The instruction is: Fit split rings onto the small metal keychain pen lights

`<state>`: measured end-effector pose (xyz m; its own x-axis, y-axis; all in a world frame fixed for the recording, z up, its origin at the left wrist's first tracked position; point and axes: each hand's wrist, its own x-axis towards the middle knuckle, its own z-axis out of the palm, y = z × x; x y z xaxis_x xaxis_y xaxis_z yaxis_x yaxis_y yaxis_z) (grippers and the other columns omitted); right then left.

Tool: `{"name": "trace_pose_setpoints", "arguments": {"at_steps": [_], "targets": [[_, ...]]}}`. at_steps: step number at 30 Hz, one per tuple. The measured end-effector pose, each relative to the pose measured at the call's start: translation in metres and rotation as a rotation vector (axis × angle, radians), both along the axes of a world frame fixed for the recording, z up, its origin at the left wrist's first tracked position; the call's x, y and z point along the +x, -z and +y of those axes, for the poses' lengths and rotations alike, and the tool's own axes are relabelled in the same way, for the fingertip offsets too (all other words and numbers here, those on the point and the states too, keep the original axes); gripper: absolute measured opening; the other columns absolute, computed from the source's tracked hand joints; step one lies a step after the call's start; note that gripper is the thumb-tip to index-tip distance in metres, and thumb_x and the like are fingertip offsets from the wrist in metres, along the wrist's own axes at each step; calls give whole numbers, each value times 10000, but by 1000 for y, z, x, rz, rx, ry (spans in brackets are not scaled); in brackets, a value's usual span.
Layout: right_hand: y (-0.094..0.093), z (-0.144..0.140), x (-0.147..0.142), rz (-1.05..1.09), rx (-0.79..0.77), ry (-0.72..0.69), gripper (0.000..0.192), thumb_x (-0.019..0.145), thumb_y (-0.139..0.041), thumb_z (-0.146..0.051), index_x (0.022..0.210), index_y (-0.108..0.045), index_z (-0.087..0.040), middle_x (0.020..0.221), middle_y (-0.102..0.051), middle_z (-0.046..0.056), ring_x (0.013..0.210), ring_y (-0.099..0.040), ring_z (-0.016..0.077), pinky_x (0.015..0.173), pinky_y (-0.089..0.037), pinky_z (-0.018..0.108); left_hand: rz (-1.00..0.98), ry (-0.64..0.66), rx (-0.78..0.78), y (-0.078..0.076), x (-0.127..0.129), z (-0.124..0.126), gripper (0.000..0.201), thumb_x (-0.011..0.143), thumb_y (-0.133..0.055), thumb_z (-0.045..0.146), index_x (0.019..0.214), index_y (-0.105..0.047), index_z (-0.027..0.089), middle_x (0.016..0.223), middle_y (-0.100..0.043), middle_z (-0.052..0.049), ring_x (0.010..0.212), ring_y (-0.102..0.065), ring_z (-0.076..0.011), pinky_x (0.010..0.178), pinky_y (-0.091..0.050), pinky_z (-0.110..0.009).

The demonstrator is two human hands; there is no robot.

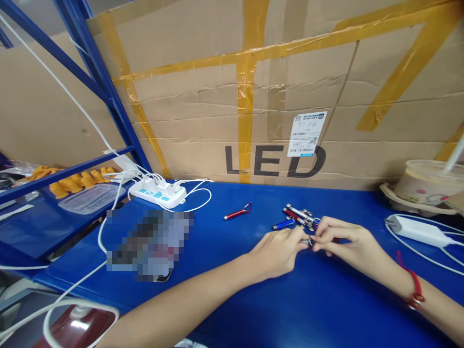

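My left hand (277, 249) is closed around a small silver metal cylinder (307, 242), which looks like part of a mini flashlight; most of it is hidden by fingers. At its other end, my right hand (344, 238) pinches with thumb and forefinger. Just behind both hands lies a small heap of keychain flashlights, among them a blue one (283, 224) and a silver one (295, 211), with several small round metal bits around them. Apart from the heap, a red keychain flashlight (235, 213) with a red carabiner clip rests on the blue table (224, 241).
A white power strip (157, 193) with plugs and cables stands at back left, near a blurred flat object (150, 244). On the right are a white adapter (416, 231) and a cup (427, 181) in a carton holder. A large cardboard box (203, 111) walls off the back.
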<state>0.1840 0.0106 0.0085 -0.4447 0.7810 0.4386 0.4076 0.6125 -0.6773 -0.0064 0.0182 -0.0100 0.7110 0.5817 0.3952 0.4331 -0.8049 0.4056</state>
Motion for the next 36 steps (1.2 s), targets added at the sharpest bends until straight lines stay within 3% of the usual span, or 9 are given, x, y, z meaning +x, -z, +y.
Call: {"name": "trace_pose_setpoints", "arguments": {"at_steps": [12, 25, 32, 36], "targets": [[2, -4, -4, -31, 45, 89, 300, 737, -613, -361, 518, -573, -160, 542, -508, 18, 468, -483, 97, 426, -399, 209, -25, -31, 184, 6, 3, 0, 128, 899, -338, 194, 876, -457, 155, 853, -612, -46, 827, -586, -162, 719, -449, -254], [2, -4, -9, 1, -214, 212, 430, 592, -669, -539, 453, -526, -159, 528, -515, 10, 429, -445, 88, 422, -379, 217, 25, -75, 212, 5, 2, 2, 187, 907, -343, 199, 930, -519, 140, 917, -628, -37, 868, -569, -149, 798, -439, -263], [-3, -3, -12, 18, -364, 246, 442, 517, -696, -548, 441, -520, -150, 493, -477, -3, 407, -431, 86, 421, -363, 220, 0, -67, 227, 4, -1, 2, 276, 916, -345, 216, 1142, -485, 144, 1048, -616, -28, 927, -560, -145, 838, -430, -256], [1, -1, -9, -2, -440, 246, 426, 523, -696, -525, 467, -517, -143, 431, -436, -18, 396, -398, 83, 421, -333, 213, 27, -55, 245, 1, -2, 1, 275, 911, -354, 203, 1125, -517, 145, 988, -628, -24, 884, -563, -141, 802, -435, -248]]}}
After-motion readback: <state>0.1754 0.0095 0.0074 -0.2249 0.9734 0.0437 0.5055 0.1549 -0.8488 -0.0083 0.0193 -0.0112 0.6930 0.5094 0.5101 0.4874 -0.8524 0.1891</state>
